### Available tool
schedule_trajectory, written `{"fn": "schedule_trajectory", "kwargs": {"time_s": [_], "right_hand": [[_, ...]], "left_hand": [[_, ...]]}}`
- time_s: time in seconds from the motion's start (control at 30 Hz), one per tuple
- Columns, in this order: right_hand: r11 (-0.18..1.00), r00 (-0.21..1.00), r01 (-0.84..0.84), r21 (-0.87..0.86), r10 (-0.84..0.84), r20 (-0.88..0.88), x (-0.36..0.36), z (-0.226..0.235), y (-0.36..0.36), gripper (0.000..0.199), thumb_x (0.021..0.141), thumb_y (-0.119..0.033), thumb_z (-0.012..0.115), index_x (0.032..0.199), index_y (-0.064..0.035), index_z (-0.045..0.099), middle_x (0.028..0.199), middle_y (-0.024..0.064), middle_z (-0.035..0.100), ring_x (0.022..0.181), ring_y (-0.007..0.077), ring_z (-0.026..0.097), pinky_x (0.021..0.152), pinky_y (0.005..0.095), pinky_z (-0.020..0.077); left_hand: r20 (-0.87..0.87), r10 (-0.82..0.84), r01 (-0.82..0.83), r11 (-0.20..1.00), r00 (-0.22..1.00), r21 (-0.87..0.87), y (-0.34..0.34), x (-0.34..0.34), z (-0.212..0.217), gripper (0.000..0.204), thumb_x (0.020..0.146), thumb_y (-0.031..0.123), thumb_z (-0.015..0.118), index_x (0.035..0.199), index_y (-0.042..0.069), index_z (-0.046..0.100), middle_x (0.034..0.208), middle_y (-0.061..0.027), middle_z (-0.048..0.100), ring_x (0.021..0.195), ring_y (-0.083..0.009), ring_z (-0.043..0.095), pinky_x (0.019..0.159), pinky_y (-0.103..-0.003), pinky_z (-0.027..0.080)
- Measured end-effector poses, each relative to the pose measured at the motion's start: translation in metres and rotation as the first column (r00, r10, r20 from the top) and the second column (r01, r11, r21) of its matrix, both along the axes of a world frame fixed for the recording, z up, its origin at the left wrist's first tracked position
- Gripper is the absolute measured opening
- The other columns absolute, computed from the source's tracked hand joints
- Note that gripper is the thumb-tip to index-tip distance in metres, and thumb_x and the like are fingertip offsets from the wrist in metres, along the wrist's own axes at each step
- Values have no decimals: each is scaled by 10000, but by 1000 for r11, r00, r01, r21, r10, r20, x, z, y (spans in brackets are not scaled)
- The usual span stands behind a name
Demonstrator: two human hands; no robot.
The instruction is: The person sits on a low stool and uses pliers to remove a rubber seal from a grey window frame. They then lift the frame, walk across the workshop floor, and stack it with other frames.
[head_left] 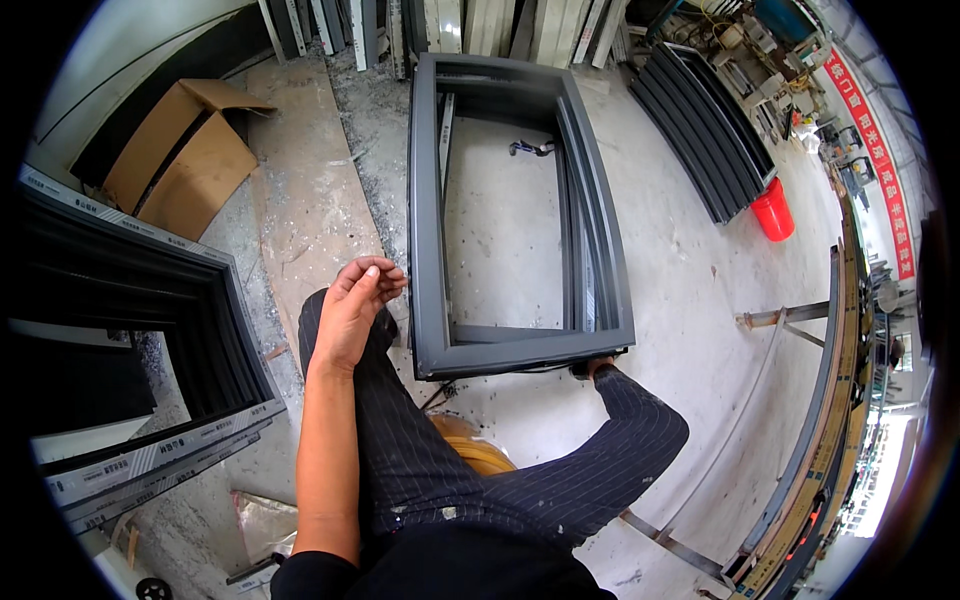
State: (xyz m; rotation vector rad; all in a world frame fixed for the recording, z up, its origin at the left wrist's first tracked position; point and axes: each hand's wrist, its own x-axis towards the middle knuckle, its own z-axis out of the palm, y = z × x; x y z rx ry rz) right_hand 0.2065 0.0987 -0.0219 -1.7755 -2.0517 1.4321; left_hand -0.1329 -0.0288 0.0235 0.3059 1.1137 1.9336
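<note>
Left hand point(345, 318) sits just beside the grey window frame point(515, 357) lying ahead of the legs point(420, 440), fingers point(388, 282) curled narrow, can't tell if pinching anything; a flat palm on the left rail point(425, 230) would likely steady it.

A red bucket point(774, 213) is set on the floor point(690, 300), with a stack of dark panels point(695, 135) laid just beside it to the left and a red banner point(868, 130) hung beyond it to the right. Well apart to the bucket's left, an open cardboard box point(205, 170) and pale-edged frames point(160, 457) are placed. Nearer the camera than the bucket, long strips point(826, 440) are carried by a metal stand point(775, 317).
</note>
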Motion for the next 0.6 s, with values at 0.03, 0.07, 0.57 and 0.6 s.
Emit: {"fn": "schedule_trajectory", "kwargs": {"time_s": [0.03,0.07,0.57,0.6], "right_hand": [[1000,1000,1,2,-1,2,1,1,0,414,799,-323,645,1083,-22,641,988,135,662,811,264,661,690,404,530],[1000,1000,-1,4,1,-3,3,2,0,415,798,-326,646,1083,-23,641,989,135,663,810,264,662,689,404,531],[994,924,57,-95,-17,383,203,29,-118,439,786,-359,661,1075,-29,650,996,137,668,802,270,672,678,408,539],[982,893,82,-172,4,451,226,30,-137,441,785,-361,661,1075,-30,651,997,137,668,801,270,673,677,409,540]], "left_hand": [[-1,-3,3,1000,1000,2,0,-1,-1,198,955,183,540,1065,25,585,986,-96,636,964,-201,607,872,-336,471],[-4,-5,5,1000,1000,-6,1,-1,-1,200,955,184,540,1067,25,584,986,-95,636,966,-202,607,872,-335,470],[-65,-53,52,998,996,-19,1,-2,-14,210,958,203,540,1072,33,589,988,-78,632,949,-188,603,880,-325,467],[-64,-46,42,997,997,-60,5,3,-8,210,958,205,540,1067,33,591,978,-75,633,937,-184,604,881,-318,466]]}}
